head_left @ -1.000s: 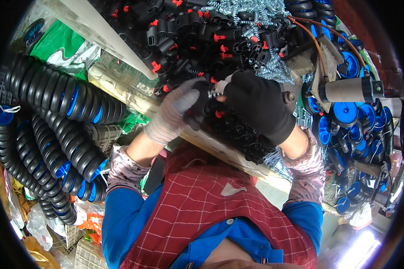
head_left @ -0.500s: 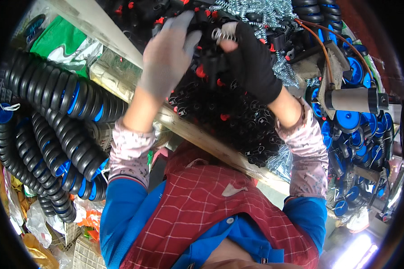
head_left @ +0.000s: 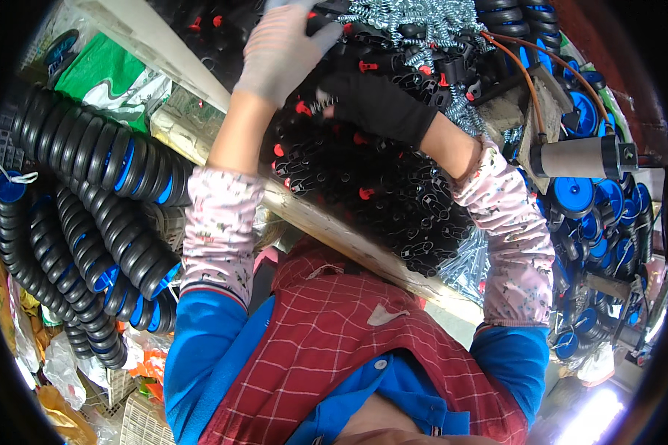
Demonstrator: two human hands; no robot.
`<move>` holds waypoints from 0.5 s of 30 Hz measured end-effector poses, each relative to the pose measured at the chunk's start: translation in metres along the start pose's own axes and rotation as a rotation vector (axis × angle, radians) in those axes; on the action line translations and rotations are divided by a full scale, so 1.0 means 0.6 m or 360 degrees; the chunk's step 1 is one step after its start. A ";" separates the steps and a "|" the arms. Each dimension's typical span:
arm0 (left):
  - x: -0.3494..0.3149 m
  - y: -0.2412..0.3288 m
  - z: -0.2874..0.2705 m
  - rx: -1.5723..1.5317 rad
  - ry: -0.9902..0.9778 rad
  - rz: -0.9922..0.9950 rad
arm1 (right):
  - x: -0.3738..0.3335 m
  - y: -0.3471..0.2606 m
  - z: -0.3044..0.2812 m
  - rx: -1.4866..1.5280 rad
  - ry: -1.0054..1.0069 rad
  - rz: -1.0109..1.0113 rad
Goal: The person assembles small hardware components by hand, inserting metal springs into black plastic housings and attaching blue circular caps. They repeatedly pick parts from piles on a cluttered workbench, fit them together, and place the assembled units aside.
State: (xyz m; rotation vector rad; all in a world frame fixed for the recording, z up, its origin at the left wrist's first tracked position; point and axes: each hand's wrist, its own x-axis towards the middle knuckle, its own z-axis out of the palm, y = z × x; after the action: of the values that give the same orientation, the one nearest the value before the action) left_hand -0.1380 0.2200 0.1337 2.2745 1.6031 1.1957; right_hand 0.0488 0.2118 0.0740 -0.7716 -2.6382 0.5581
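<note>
My left hand (head_left: 280,61), in a pale grey glove, reaches to the far edge of the view over a heap of black plastic parts (head_left: 349,167) with small red pieces among them. Its thumb stands apart, and nothing shows in it; the fingertips are cut off or blurred. My right hand (head_left: 382,110) wears a black glove with bare fingertips. Thumb and finger pinch a metal coil spring (head_left: 323,104), low over the heap and close to my left wrist. Beyond the right hand lies a pile of similar silvery springs (head_left: 423,18).
A wooden board edge (head_left: 334,226) runs between me and the heap. Metal pins (head_left: 466,263) lie at its near right end. Rows of black wheels (head_left: 67,141) with blue hubs stand left. A cylinder (head_left: 577,157) with orange hoses (head_left: 523,67) sits right, beside more wheels.
My left hand has moved farther away, toward the upper edge. My right hand has swung left and nearer to me, carrying the spring down toward the heap.
</note>
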 end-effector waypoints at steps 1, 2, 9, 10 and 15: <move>-0.016 -0.016 0.006 0.0042 0.0155 0.0021 | -0.007 -0.002 -0.005 0.0004 -0.0007 -0.0008; -0.034 -0.012 0.004 -0.0162 0.0247 -0.0075 | -0.016 -0.004 -0.008 0.0011 -0.0020 -0.0015; -0.139 -0.007 0.001 -0.1822 0.0197 -0.0873 | -0.049 -0.071 -0.087 0.0377 0.0488 0.0421; -0.150 -0.006 0.005 -0.1870 0.0164 -0.0883 | -0.057 -0.080 -0.085 0.0501 0.0494 0.0467; -0.171 0.022 0.009 -0.1946 0.0126 -0.0930 | -0.078 -0.104 -0.069 0.0190 0.0618 0.0281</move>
State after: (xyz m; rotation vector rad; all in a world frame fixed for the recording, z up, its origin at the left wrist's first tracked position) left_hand -0.1380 0.1303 0.0824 0.9315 0.9283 1.4592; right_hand 0.0764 0.1481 0.1285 -0.9723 -2.1775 0.5430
